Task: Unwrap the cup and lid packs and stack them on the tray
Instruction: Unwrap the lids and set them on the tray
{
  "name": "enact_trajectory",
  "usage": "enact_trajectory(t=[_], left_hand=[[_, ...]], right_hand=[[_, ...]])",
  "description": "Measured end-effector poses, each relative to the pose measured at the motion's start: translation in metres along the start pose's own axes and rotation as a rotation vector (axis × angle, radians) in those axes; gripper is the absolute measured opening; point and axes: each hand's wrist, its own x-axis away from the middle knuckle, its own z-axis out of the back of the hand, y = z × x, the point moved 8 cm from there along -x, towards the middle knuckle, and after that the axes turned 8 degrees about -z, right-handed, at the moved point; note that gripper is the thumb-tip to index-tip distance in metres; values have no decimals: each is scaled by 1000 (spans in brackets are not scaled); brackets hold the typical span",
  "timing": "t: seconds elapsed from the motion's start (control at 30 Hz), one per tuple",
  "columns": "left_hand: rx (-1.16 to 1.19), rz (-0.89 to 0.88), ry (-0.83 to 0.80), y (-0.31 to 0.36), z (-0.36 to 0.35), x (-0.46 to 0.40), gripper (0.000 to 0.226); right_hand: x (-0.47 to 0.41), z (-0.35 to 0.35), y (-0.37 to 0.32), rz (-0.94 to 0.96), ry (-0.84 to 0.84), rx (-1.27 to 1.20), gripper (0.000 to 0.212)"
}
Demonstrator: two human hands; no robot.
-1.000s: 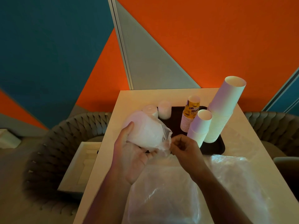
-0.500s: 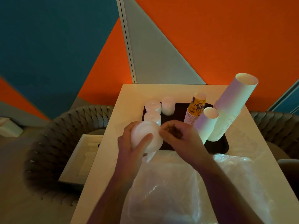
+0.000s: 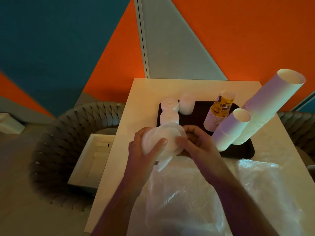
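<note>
Over tray [image 3: 245, 153], both hands gripping lid pack [image 3: 161, 142]

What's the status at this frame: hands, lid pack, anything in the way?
Left hand grips the lid pack; right hand works its wrapper. Pack above the tray edge, not yet stacked. Loose plastic bags on the table near side; not blocking.

Wall [image 3: 255, 40]: orange, teal, grey panels. Table [image 3: 146, 92]: cream. Tray [image 3: 242, 150]: dark brown, near black. Lid stacks [image 3: 169, 104]: white. Tall cup stacks [image 3: 265, 106]: white. One cup stack [image 3: 219, 113]: yellow and purple print. Wrap [image 3: 179, 201]: clear. Chair [image 3: 71, 126]: grey woven.
</note>
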Motion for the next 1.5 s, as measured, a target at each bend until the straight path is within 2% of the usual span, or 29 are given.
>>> enact_trajectory(t=[0.07, 0.13, 0.2, 0.23, 0.27, 0.33, 0.4, 0.5, 0.57, 0.7, 0.77, 0.87, 0.93, 1.07, 1.13, 1.27, 1.5], left_hand=[[7, 14, -21, -4, 2, -3, 48], [25, 49, -26, -11, 8, -3, 52], [79, 94, 15, -20, 18, -4, 50], [102, 102, 49, -20, 25, -4, 44], [113, 101, 82, -22, 31, -5, 39], [111, 92, 122, -23, 40, -6, 36], [106, 98, 122, -25, 45, -4, 39], [84, 112, 108, -27, 50, -1, 41], [90, 116, 98, -28, 51, 1, 40], [85, 110, 90, -29, 56, 3, 39], [82, 105, 79, -29, 57, 2, 42], [74, 91, 62, -28, 59, 2, 44], [60, 78, 40, -27, 58, 1, 44], [-7, 54, -10, -21, 59, 1, 49], [-52, 31, -29, -17, 62, 0, 58], [-76, -36, -64, -7, 72, -5, 66], [-66, -130, -135, 7, 85, -8, 67]], right_hand=[[-3, -4, 5, -6, -33, 10, 21], [-9, 1, 13, -34, -15, -132, 22], [-25, 19, 32, -86, 78, -343, 18], [-32, 29, 39, -79, 145, -329, 18], [-44, 43, 48, -51, 224, -170, 18], [-64, 62, 64, 76, 358, 346, 21], [-82, 66, 82, 203, 387, 739, 30], [-100, 62, 106, 234, 392, 945, 32], [-111, 61, 125, 114, 325, 964, 32], [-116, 59, 156, -130, 202, 1380, 50], [-112, 57, 149, -188, 205, 1366, 49], [-103, 46, 118, -167, 261, 1224, 46], [-92, 35, 86, -137, 280, 990, 46], [-53, -2, 14, 10, 259, 410, 18], [-30, -26, -11, 74, 192, 262, 16], [0, -72, -36, 154, 71, 303, 17], [12, -94, -40, 265, 120, 505, 10]])
